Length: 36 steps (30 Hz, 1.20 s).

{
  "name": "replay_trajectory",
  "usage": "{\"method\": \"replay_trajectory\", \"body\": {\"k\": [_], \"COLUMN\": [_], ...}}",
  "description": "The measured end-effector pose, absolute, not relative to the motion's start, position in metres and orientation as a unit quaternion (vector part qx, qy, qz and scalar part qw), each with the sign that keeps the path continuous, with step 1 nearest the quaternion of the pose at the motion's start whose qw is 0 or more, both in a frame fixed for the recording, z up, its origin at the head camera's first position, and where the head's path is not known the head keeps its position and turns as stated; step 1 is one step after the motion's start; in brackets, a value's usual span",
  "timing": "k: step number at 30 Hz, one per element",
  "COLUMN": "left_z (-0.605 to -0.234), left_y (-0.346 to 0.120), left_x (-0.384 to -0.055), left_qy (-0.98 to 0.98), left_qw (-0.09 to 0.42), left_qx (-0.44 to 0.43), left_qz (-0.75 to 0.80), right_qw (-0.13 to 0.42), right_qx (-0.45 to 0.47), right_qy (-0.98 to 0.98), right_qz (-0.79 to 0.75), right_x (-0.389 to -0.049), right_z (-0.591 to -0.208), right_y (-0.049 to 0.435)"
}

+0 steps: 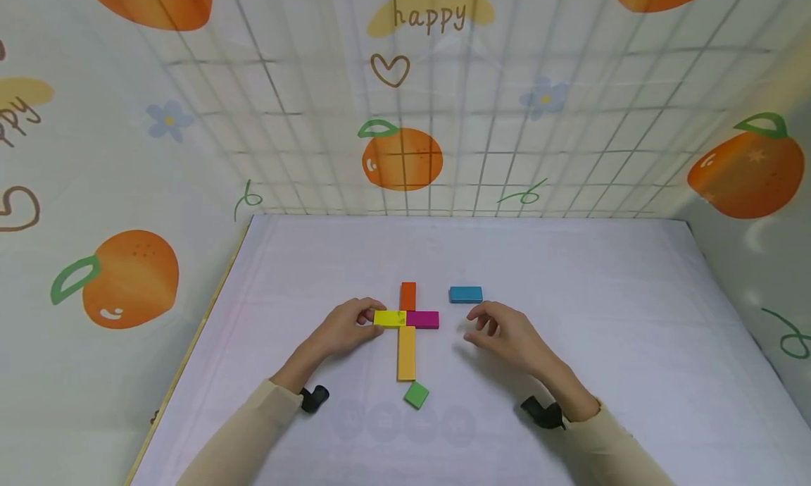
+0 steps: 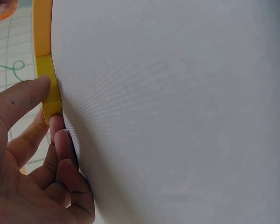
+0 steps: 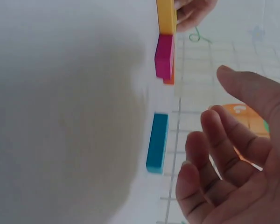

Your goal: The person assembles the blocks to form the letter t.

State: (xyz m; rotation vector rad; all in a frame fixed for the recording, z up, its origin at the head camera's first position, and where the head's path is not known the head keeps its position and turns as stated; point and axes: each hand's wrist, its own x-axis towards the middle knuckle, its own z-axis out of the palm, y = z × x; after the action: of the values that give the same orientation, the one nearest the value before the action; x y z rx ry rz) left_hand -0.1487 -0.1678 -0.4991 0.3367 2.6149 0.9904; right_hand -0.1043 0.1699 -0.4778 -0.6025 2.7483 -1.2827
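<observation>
My left hand (image 1: 345, 327) pinches the left end of a yellow block (image 1: 389, 318) between thumb and finger; the left wrist view shows the thumb on that yellow block (image 2: 47, 67). The block lies against a magenta block (image 1: 422, 320). Above their meeting point stands a red-orange block (image 1: 408, 296), and a longer amber block (image 1: 406, 352) runs down below it, forming a cross. Right of the cross, my right hand (image 1: 510, 334) hovers with relaxed, bent fingers and holds nothing. Its fingertips are just below a blue block (image 1: 465, 294), seen apart from them in the right wrist view.
A small green block (image 1: 416, 395) lies turned at an angle by the amber block's lower end. The white table (image 1: 602, 275) meets a cloth printed with oranges behind and at both sides. Black wrist devices (image 1: 545, 412) sit by both sleeves.
</observation>
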Motion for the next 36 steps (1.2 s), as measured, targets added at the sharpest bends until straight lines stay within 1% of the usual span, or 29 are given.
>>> {"method": "replay_trajectory", "body": {"k": [4, 8, 22, 25, 32, 36], "left_z": [-0.499, -0.499, -0.497, -0.498, -0.497, -0.496], "left_y": [-0.168, -0.168, -0.168, -0.169, -0.169, -0.168], "left_x": [-0.149, -0.15, -0.15, -0.149, -0.149, -0.149], "left_qy": [0.916, 0.916, 0.914, 0.913, 0.913, 0.913], "left_qw": [0.163, 0.162, 0.165, 0.166, 0.169, 0.171], "left_qx": [0.118, 0.123, 0.12, 0.118, 0.119, 0.119], "left_qz": [0.347, 0.347, 0.35, 0.352, 0.351, 0.352], "right_qw": [0.006, 0.0, 0.008, 0.022, 0.078, 0.092], "right_qx": [-0.198, -0.193, -0.153, -0.14, -0.135, -0.142], "right_qy": [0.885, 0.883, 0.887, 0.888, 0.893, 0.897], "right_qz": [-0.42, -0.428, -0.435, -0.438, -0.421, -0.408], "right_x": [-0.114, -0.125, -0.159, -0.164, -0.175, -0.179], "right_z": [-0.479, -0.48, -0.488, -0.49, -0.494, -0.497], "right_y": [0.178, 0.185, 0.198, 0.199, 0.199, 0.199]}}
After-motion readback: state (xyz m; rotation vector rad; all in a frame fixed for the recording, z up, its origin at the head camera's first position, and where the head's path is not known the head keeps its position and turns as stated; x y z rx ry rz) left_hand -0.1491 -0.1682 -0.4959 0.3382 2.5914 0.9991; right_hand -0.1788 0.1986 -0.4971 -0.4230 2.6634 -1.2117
